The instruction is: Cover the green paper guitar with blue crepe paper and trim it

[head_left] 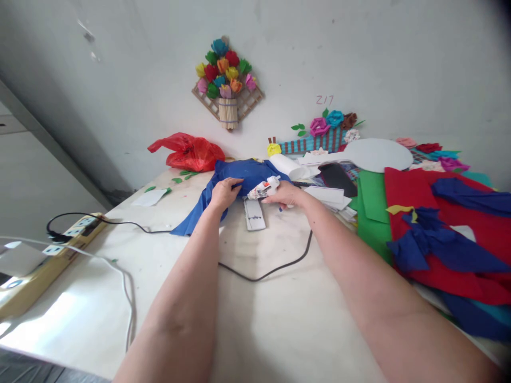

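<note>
My left hand [225,193] rests at the near side of a dark blue crepe paper sheet [249,169], with its fingers curled closed on it. In my right hand [288,194] is a white glue gun [261,189] with orange and dark flecks, its narrow end pointing left; my palm hides much of it. Just below that narrow end lies a small white rectangular slab [254,214] with dark marks. A black cord [255,280] loops over the table and passes under my right forearm.
A power strip [75,229] and white cable [120,268] lie left. Behind are a red plastic bag [194,152] and white paper roll [288,166]. To the right are a phone [337,179], green sheets [372,205], and red sheets [423,186] with blue scraps. Paper flowers [223,66] hang on the wall.
</note>
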The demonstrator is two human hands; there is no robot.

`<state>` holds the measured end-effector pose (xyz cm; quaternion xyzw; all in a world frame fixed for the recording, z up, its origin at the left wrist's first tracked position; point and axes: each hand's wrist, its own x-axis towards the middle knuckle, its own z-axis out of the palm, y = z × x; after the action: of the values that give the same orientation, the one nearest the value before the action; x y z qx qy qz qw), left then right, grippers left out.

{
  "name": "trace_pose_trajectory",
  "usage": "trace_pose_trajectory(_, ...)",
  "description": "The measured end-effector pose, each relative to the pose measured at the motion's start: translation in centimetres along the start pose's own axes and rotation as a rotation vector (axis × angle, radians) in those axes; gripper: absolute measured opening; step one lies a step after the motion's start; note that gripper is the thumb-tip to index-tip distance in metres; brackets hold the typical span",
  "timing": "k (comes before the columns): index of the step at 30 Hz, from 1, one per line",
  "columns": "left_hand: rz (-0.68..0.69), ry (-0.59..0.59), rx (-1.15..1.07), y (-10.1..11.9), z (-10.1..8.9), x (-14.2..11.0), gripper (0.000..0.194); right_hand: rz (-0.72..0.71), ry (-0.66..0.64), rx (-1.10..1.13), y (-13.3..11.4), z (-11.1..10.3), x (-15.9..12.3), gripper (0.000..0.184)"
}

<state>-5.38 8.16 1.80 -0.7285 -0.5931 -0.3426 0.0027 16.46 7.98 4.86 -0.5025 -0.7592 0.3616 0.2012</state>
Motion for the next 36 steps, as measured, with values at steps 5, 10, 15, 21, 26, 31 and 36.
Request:
trace_pose_trajectory(5, -0.008, -0.007, 0.003, 0.3, -0.1, -0.1, 0.032, -0.065, -0.217, 0.061, 0.6, -1.6, -0.6, 0.022)
trace_pose_trajectory(10, 0.006, -0.025, 0.006, 0.4, -0.3, -0.1, 0.033, -0.118, -0.259, 0.102, 1.6, -2.9, -0.7, 0.024)
trace_pose_trajectory(15, 0.062, -0.045, -0.03, 0.0, 0.0, -0.2, 0.034, -0.083, -0.153, 0.095, 2.0, -3.3, -0.6, 0.027)
trace_pose_trajectory(21, 0.022, -0.051, -0.055, -0.1, 0.1, -0.1, 0.031, -0.019, -0.124, 0.046, 1.9, -3.6, -1.0, 0.023)
trace_pose_trajectory(26, 0.003, -0.047, -0.049, 0.0, 0.3, 0.0, 0.032, 0.006, -0.115, -0.028, 1.5, -3.5, -1.3, 0.021)
trace_pose_trajectory(31, -0.007, -0.058, -0.013, 0.4, 0.3, 0.0, 0.033, 0.007, -0.085, -0.051, 2.1, -3.3, -0.7, 0.024)
trace_pose_trajectory(36, -0.022, -0.037, -0.044, 0.3, 0.4, 0.0, 0.031, 0.013, -0.045, -0.066, 3.0, -2.9, 0.3, 0.028)
